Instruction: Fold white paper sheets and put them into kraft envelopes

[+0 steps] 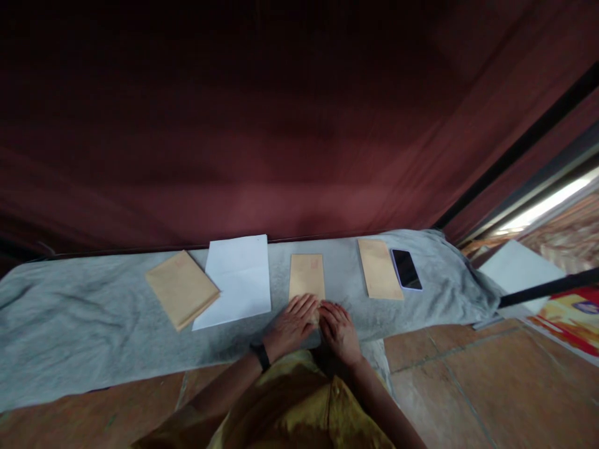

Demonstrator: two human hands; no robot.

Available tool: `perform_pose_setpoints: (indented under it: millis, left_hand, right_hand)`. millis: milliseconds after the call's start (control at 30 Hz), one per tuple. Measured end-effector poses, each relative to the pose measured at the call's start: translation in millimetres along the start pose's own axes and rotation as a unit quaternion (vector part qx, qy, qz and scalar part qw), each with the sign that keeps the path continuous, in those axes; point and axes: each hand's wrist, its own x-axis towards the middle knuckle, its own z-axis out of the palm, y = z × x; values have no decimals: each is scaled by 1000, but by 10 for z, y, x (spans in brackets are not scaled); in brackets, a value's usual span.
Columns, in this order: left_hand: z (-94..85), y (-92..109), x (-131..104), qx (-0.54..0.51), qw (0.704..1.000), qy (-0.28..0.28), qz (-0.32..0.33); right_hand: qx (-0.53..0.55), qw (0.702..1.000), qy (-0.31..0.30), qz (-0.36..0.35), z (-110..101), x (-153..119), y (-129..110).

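A brown paper envelope [306, 274] with faint red print near its top right corner lies lengthwise in front of me on a grey cloth. Across its lower part my left hand [291, 324] rests with the fingers stretched out flat. Beside it, my right hand [339, 330] has its fingers bent in at the envelope's lower right edge, seemingly gripping it. Both hands hide the envelope's bottom end. White paper sheets [241, 280] lie to the left, partly under a stack of brown envelopes [180, 288]. On the right is another brown envelope or small stack [380, 269].
A phone [407, 270] with a dark screen lies beside the right-hand envelopes. The grey cloth [93, 312] covers a long narrow surface against a dark red panel [281, 156]. Tiled floor [468, 380] shows below; a red and yellow printed package [573, 312] lies at far right.
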Motion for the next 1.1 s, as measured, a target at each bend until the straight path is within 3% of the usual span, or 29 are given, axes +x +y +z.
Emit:
perform_pose_setpoints:
  millis: [167,400,567,800,933,1100]
  left_hand:
    - [-54,51,-221,-60,997,25,-35]
    - [-76,14,-131,-123,985,77,-90]
    - [-69,102,-63,-87,986,42,-136]
    - [-56,165,-34,-39,985,12,-171]
    - [-52,144,80,-32,988,15,-153]
    - [40,37,440,-38,992,12,-116]
  right_hand:
    - [14,999,-33,-10,-70,-26,22]
    - [31,999,-18,-5,-58,16,84]
    - [-9,1000,18,18,60,62,-19]
    - [-84,995,-25,-45,202,-112,-332]
    - [-115,993,-11,-29,231,-163,-365]
    - [-130,991,-7,-19,267,-164,-361]
